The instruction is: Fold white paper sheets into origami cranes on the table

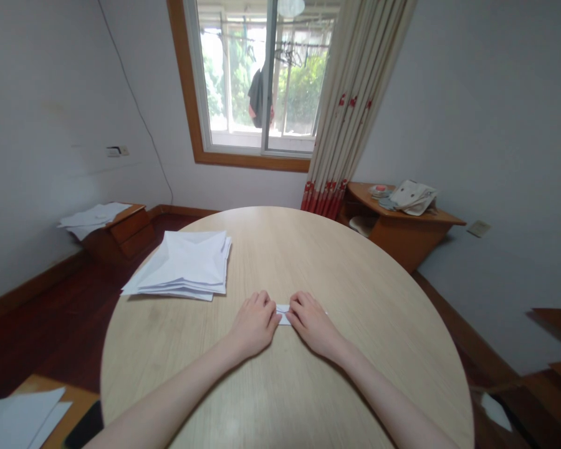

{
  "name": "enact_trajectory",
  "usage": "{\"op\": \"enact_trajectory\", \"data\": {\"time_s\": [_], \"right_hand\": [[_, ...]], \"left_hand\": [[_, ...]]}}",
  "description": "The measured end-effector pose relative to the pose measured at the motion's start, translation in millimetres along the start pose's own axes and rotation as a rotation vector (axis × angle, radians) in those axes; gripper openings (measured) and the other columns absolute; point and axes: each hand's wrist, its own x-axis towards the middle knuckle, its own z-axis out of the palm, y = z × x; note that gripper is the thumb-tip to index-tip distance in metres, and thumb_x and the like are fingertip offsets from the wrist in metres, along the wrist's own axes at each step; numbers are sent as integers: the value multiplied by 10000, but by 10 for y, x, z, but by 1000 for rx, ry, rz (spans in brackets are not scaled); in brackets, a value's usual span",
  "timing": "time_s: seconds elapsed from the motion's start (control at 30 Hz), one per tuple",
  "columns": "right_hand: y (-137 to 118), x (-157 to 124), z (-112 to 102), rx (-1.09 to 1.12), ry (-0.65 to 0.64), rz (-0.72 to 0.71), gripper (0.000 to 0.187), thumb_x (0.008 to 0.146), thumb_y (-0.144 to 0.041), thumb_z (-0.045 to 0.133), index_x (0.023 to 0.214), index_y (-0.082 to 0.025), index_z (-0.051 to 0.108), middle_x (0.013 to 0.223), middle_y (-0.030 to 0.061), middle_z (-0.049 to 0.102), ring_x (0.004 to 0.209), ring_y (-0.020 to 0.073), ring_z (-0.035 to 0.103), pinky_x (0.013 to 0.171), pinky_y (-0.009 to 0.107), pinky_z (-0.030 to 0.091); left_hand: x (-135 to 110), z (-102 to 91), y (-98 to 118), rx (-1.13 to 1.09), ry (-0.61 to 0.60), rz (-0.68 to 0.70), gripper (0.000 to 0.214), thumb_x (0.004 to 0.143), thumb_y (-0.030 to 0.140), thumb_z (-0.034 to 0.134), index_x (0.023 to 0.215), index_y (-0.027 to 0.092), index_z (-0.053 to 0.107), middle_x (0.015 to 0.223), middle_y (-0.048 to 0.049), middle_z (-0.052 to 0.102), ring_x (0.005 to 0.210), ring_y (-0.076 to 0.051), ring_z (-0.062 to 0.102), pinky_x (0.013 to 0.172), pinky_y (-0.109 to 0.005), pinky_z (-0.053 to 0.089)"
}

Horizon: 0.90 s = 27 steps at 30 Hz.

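Note:
Between my two hands lies a small folded piece of white paper [283,317], flat on the round wooden table [308,249]. My left hand [256,322] is closed over its left end, fingers curled and thumb pressed near the paper. Over the right end, my right hand [310,319] is closed in the same way, with a bit of white showing past its knuckles. Only the middle strip of the paper shows, with a fold line across it; the rest is hidden under the fingers.
A stack of creased white paper [191,265] sits at the table's left side. Beyond the table stand a small cabinet with papers [93,217] at left and a corner shelf [393,218] with a bag at right. More white sheets [21,418] lie at lower left.

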Motion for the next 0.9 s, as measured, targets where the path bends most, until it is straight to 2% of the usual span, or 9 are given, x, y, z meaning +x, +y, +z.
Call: {"op": "enact_trajectory", "data": {"time_s": [0.33, 0.5, 0.67, 0.77, 0.9], "right_hand": [[54, -1, 15, 40, 7, -19, 165, 932, -179, 450, 832, -180, 580, 945, 72, 565, 891, 203, 526, 793, 347, 452], [11, -15, 25, -35, 24, -1, 118, 920, -173, 444, 848, -191, 535, 924, 74, 561, 864, 217, 514, 755, 347, 424], [-36, -9, 29, -103, -4, 25, 77, 890, -143, 461, 862, -192, 515, 980, 87, 564, 906, 232, 501, 791, 380, 370], [-15, 1, 10, -46, -29, 77, 67, 879, -145, 476, 856, -198, 510, 993, 75, 558, 939, 230, 497, 805, 379, 351], [63, 9, -32, 87, -68, 165, 44, 849, -175, 543, 842, -209, 517, 987, 43, 547, 991, 223, 490, 841, 379, 321]], "left_hand": [[29, -30, 4, 26, -41, -7, 208, 939, 290, 447, 856, 164, 589, 938, -75, 547, 886, -232, 521, 786, -372, 425], [30, -41, -2, 33, -50, -7, 194, 923, 316, 490, 848, 168, 591, 945, -71, 550, 893, -231, 526, 790, -361, 419], [28, -41, -24, 19, -40, -14, 229, 911, 364, 515, 809, 172, 584, 932, -60, 561, 903, -235, 536, 782, -363, 404], [34, -43, -44, -16, -35, -21, 228, 897, 363, 536, 765, 180, 564, 909, -46, 565, 899, -230, 545, 779, -358, 389], [59, -57, -77, -111, -28, -68, 164, 846, 333, 607, 837, 187, 533, 883, -23, 586, 850, -213, 562, 738, -328, 376]]}}
